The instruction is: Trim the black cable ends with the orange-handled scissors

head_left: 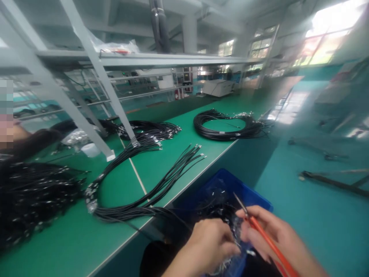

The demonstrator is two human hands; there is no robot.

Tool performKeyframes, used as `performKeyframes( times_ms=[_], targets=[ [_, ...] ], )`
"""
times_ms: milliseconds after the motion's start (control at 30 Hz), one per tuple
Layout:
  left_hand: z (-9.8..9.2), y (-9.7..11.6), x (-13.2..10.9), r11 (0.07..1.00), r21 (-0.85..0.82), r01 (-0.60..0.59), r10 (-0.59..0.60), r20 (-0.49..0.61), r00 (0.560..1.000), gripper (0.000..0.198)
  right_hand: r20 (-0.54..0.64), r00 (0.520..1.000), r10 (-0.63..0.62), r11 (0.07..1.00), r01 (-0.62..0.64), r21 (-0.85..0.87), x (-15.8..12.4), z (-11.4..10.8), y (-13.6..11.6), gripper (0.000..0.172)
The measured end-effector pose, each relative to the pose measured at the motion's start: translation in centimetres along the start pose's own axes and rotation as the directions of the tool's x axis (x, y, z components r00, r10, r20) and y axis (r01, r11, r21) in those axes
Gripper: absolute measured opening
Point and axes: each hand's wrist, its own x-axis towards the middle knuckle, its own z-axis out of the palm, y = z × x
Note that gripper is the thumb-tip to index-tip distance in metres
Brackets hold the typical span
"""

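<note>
My right hand point(268, 232) is closed around a hand tool with orange handles point(266, 238) and a thin, pointed metal tip; whether it is scissors or pliers I cannot tell. Beside it, my left hand point(209, 242) has its fingers curled over a blue bin point(255, 192); whatever is in them is hidden. Dark cables and small pale or shiny pieces lie in the bin. From the bench, a curved bundle of black cables point(127, 213) with metal ends runs over the edge toward my left hand.
On the green bench point(118, 246) lie a coiled cable bundle point(198, 127), more cables point(155, 129) and a big dark pile point(37, 200) at left. Grey shelf posts point(100, 73) rise from it. A person's arm point(23, 134) shows at the left edge.
</note>
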Motion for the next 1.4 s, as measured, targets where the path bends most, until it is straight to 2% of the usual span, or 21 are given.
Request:
performKeyframes(
  times_ms=[67, 133, 200, 300, 400, 467, 500, 600, 667, 800, 900, 967, 1033, 1133, 1200, 1300, 1400],
  targets=[
    [-1.4, -1.5, 0.9, 0.986, 0.136, 0.101, -0.08, -0.149, 0.986, 0.004, -0.074, 0.997, 0.003, 1.0, -0.002, 0.016, 0.2, -0.2, 0.6, 0.038],
    [-3.6, -3.6, 2.0, 0.948, 0.194, 0.253, -0.178, -0.336, 0.925, 0.016, -0.071, 0.997, 0.013, 0.999, -0.01, 0.041, 0.5, -0.1, 1.2, 0.041],
    [-5.5, -5.7, 3.1, 0.913, 0.207, 0.352, -0.231, -0.449, 0.863, 0.013, -0.029, 1.0, 0.011, 0.998, -0.009, 0.066, 0.6, 0.4, 1.7, 0.041],
    [-6.8, -7.7, 3.8, 0.894, 0.169, 0.416, -0.285, -0.501, 0.817, 0.01, 0.008, 1.0, -0.022, 0.996, 0.021, 0.091, 0.7, 1.2, 2.0, 0.039],
    [-7.1, -8.4, 3.9, 0.899, 0.072, 0.431, -0.341, -0.501, 0.795, 0.014, -0.038, 0.998, -0.045, 0.993, 0.049, 0.11, 0.9, 1.4, 2.1, 0.04],
    [-7.7, -8.3, 4.1, 0.911, -0.027, 0.412, -0.377, -0.465, 0.801, 0.012, -0.102, 0.993, -0.057, 0.987, 0.071, 0.143, 1.0, 1.4, 2.1, 0.041],
    [-8.1, -8.1, 4.3, 0.918, -0.084, 0.387, -0.384, -0.43, 0.817, 0.01, -0.134, 0.989, -0.066, 0.983, 0.087, 0.161, 1.1, 1.3, 2.1, 0.041],
    [-9.5, -6.3, 5.4, 0.934, -0.252, 0.254, -0.323, -0.286, 0.902, 0.014, -0.226, 0.971, -0.084, 0.973, 0.128, 0.19, 1.4, 1.5, 2.0, 0.041],
    [-10.0, -4.1, 6.0, 0.931, -0.332, 0.155, -0.234, -0.213, 0.949, 0.023, -0.268, 0.96, -0.085, 0.97, 0.141, 0.197, 1.7, 1.8, 2.0, 0.041],
    [-8.7, 1.9, 5.7, 0.931, -0.363, -0.028, -0.039, -0.174, 0.984, 0.023, -0.324, 0.937, -0.129, 0.947, 0.213, 0.241, 2.3, 2.2, 1.7, 0.042],
    [-6.6, 5.2, 4.0, 0.971, -0.092, -0.22, 0.192, -0.241, 0.951, 0.017, -0.352, 0.93, -0.109, 0.932, 0.219, 0.29, 2.2, 2.2, 1.1, 0.041],
    [-5.3, 6.0, 2.7, 0.963, 0.048, -0.265, 0.267, -0.288, 0.92, 0.018, -0.384, 0.918, -0.096, 0.919, 0.23, 0.319, 1.9, 2.0, 0.5, 0.039],
    [-4.2, 5.9, 1.7, 0.969, -0.007, -0.245, 0.234, -0.279, 0.931, 0.016, -0.412, 0.906, -0.097, 0.898, 0.258, 0.357, 1.3, 2.0, -0.1, 0.037],
    [-3.0, 5.2, 0.8, 0.948, -0.293, -0.123, 0.07, -0.186, 0.98, 0.01, -0.43, 0.896, -0.105, 0.869, 0.293, 0.399, 0.6, 2.3, -0.8, 0.039],
    [-2.4, 4.8, 0.5, 0.897, -0.438, -0.049, -0.02, -0.152, 0.988, 0.01, -0.43, 0.897, -0.102, 0.857, 0.299, 0.42, 0.3, 2.7, -1.1, 0.04],
    [-1.9, 4.6, 0.3, 0.844, -0.536, 0.002, -0.072, -0.111, 0.991, 0.012, -0.397, 0.913, -0.097, 0.835, 0.291, 0.467, 0.3, 3.1, -1.3, 0.038],
    [-1.9, 4.6, 0.2, 0.839, -0.544, 0.029, -0.086, -0.081, 0.993, 0.012, -0.38, 0.921, -0.084, 0.826, 0.278, 0.49, 0.4, 3.5, -1.4, 0.036]
  ],
)
